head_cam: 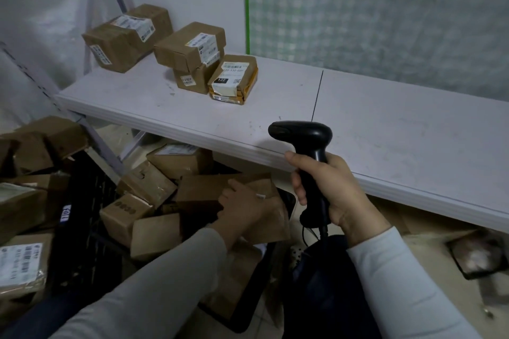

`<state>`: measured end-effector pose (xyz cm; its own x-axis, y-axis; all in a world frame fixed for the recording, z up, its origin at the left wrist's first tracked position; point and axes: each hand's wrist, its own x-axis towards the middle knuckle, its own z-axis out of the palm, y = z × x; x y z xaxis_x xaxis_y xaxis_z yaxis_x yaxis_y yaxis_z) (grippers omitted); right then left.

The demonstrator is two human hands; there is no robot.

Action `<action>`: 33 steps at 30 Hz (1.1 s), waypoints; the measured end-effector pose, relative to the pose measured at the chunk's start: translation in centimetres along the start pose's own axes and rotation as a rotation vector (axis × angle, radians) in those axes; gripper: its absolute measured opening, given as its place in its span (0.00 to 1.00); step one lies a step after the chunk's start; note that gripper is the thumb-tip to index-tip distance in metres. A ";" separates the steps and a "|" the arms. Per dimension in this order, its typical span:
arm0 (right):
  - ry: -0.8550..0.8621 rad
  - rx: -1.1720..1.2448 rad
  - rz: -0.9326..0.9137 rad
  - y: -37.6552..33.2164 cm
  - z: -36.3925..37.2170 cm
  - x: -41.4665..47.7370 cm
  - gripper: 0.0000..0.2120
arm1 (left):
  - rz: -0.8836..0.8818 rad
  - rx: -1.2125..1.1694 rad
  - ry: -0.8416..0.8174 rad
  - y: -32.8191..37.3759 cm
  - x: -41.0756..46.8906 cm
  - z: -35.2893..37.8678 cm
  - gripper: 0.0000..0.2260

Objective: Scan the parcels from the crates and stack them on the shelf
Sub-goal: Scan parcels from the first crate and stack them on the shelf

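My right hand (327, 195) grips the handle of a black barcode scanner (308, 151), held upright in front of the white shelf (385, 135). My left hand (242, 206) reaches down into the black crate (82, 228) and holds a brown cardboard parcel (203, 190) by its edge. Several other brown parcels lie jumbled in the crate around it. On the shelf's far left stand a large parcel (124, 38), a stack of two boxes (192, 55), and a flat labelled parcel (234, 78).
More cardboard parcels (24, 264) fill a second crate at the left edge. A grey shelf upright (41, 85) runs diagonally at left. Plastic sheeting hangs behind the shelf. A dark tray-like object (476, 253) lies on the floor at lower right.
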<state>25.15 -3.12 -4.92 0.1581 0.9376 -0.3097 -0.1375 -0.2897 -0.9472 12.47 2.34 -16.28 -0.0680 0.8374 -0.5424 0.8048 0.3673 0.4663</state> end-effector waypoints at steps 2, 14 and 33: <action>-0.005 -0.008 -0.006 -0.1 0.1 0.0 0.12 | 0.073 -0.024 0.018 -0.9 -0.6 -2.0 0.56; -0.062 -0.023 0.036 0.6 2.4 -0.9 0.10 | 0.463 -0.167 0.081 -10.7 -5.5 -10.1 0.65; 0.002 -0.020 -0.008 -1.0 1.8 -2.5 0.08 | 0.880 -0.144 0.552 -6.9 -5.6 -8.7 0.56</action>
<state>23.12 -4.83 -3.01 0.1609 0.9394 -0.3026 -0.1165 -0.2864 -0.9510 2.15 -1.36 -10.36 0.2188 0.8873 0.4059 0.6251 -0.4469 0.6400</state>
